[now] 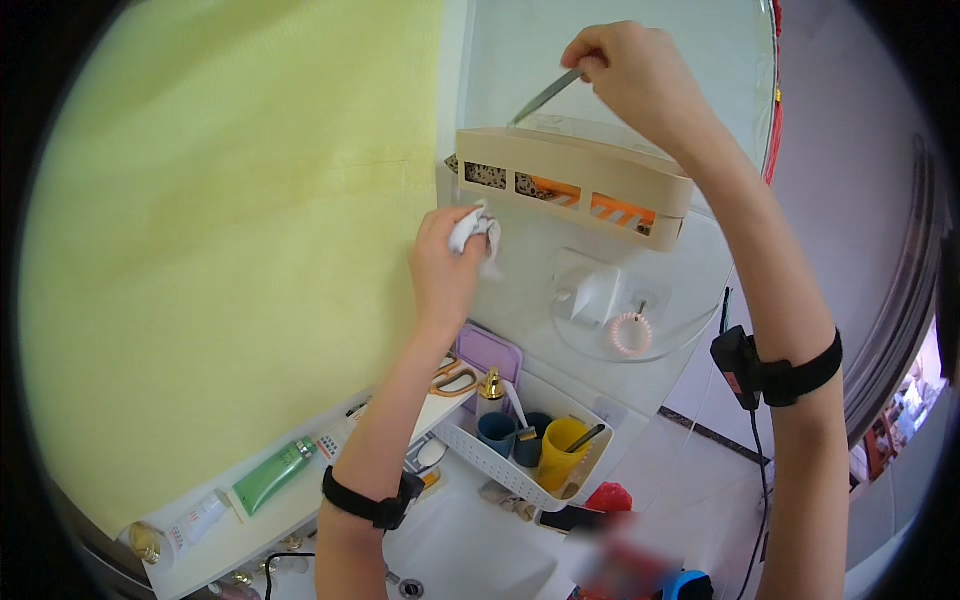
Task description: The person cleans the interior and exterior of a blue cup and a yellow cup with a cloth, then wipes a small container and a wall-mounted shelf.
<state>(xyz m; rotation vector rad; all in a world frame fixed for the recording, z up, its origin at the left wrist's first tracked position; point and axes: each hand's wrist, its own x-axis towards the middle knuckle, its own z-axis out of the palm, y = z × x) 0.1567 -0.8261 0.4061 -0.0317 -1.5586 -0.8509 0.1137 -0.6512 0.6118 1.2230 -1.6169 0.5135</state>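
Observation:
My right hand (pixel 625 75) is raised at the top, fingers closed on one end of a slim grey-green stick-like thing (pixel 548 97). Its other end points down at the rim of a beige wall basket (pixel 560 152) on the mirror; I cannot make out its kind. Orange-striped and dark-speckled things show through the basket's slots. Lower and to the left, my left hand (pixel 445 265) is closed around a crumpled white tissue or cloth (pixel 475 232), just under the basket's left end.
Below hang a white hook plate (pixel 590 295) and a pink coiled hair tie (pixel 631 333). A white perforated basket (pixel 510 475) holds a yellow cup (pixel 564 455), blue cups and a pump bottle. Scissors (pixel 455 382) and a green tube (pixel 272 478) lie on the ledge beside the sink (pixel 470 560).

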